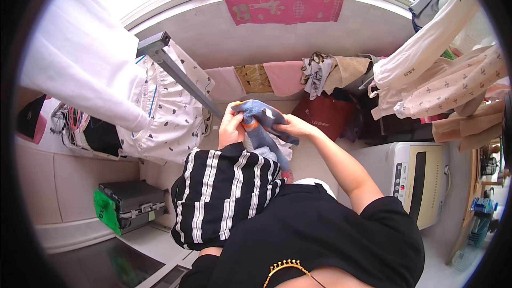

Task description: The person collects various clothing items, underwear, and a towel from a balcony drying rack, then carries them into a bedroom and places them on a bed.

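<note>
Blue cloth (260, 116); two-handed grip
We pinch its edges, left hand (230, 129) and right hand (293, 126); striped cloth (226, 197) over our left arm (210, 251)

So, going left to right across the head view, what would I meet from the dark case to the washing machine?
Dark case, left hand, blue-grey cloth, right hand, washing machine.
</note>
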Demonstrator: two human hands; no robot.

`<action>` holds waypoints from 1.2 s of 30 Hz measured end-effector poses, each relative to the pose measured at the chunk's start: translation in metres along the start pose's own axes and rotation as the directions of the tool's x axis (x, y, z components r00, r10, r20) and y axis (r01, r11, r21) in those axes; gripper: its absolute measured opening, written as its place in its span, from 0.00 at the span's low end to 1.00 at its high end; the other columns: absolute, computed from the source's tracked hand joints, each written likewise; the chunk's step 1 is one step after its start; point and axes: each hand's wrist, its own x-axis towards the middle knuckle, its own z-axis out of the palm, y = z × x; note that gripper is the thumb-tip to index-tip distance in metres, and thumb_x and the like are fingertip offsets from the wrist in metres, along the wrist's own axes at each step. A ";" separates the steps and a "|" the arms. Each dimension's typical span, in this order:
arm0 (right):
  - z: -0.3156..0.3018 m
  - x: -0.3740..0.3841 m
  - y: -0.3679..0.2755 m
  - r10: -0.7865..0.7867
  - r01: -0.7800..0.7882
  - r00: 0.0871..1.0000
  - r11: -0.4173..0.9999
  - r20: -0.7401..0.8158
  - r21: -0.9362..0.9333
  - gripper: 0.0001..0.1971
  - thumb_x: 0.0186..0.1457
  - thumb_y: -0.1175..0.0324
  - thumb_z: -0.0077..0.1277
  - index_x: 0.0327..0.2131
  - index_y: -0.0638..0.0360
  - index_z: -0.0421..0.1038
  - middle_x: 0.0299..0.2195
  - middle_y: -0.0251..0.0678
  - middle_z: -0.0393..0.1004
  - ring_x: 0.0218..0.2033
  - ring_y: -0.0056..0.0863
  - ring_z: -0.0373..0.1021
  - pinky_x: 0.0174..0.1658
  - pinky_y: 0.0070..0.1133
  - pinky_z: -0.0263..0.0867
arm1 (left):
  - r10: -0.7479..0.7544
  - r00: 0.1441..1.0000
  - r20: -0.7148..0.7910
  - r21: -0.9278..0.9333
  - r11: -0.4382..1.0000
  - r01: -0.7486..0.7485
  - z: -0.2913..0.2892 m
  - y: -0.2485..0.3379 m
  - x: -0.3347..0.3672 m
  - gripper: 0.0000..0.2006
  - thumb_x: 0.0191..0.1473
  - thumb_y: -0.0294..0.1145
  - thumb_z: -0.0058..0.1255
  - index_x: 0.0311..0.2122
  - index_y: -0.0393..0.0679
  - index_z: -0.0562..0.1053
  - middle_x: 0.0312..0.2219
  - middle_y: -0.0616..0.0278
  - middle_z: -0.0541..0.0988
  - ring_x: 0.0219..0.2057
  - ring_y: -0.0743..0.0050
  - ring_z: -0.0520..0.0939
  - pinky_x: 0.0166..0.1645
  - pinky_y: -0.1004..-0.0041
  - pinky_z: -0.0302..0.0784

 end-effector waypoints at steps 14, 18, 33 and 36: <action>-0.050 -0.063 -0.047 -0.144 -0.251 0.858 0.720 -0.493 -0.647 0.13 0.38 0.74 0.51 0.31 0.57 0.62 0.29 0.43 0.71 0.33 0.43 0.69 0.34 0.32 0.63 | -0.114 0.993 -0.017 0.844 0.531 0.075 -0.013 0.022 0.014 0.23 0.34 0.14 0.53 0.42 0.41 0.71 0.26 0.73 0.72 0.25 0.86 0.69 0.33 0.82 0.67; -0.068 -0.052 -0.047 -0.228 -0.387 0.658 0.715 -0.717 -0.582 0.10 0.39 0.76 0.47 0.30 0.55 0.68 0.27 0.41 0.73 0.32 0.43 0.70 0.33 0.32 0.64 | 0.189 0.978 -0.092 0.964 0.263 0.040 -0.018 0.027 0.034 0.09 0.42 0.26 0.50 0.32 0.43 0.76 0.25 0.55 0.75 0.31 0.58 0.75 0.38 0.67 0.69; -0.197 0.025 -0.055 0.097 0.116 0.867 0.914 -0.489 0.389 0.13 0.50 0.81 0.38 0.38 0.58 0.67 0.32 0.33 0.72 0.31 0.24 0.72 0.28 0.17 0.69 | 0.034 0.933 -0.359 0.432 0.892 0.134 -0.018 -0.016 0.169 0.14 0.56 0.25 0.34 0.46 0.41 0.69 0.36 0.62 0.76 0.33 0.78 0.78 0.36 0.81 0.73; -0.225 0.045 -0.046 -0.150 0.292 0.803 0.943 -0.577 0.161 0.18 0.49 0.81 0.42 0.46 0.59 0.62 0.38 0.33 0.67 0.39 0.19 0.66 0.42 0.15 0.63 | 0.269 0.936 -0.227 0.415 0.896 -0.157 -0.021 -0.036 0.202 0.28 0.52 0.20 0.42 0.58 0.42 0.50 0.55 0.55 0.58 0.55 0.68 0.60 0.57 0.71 0.55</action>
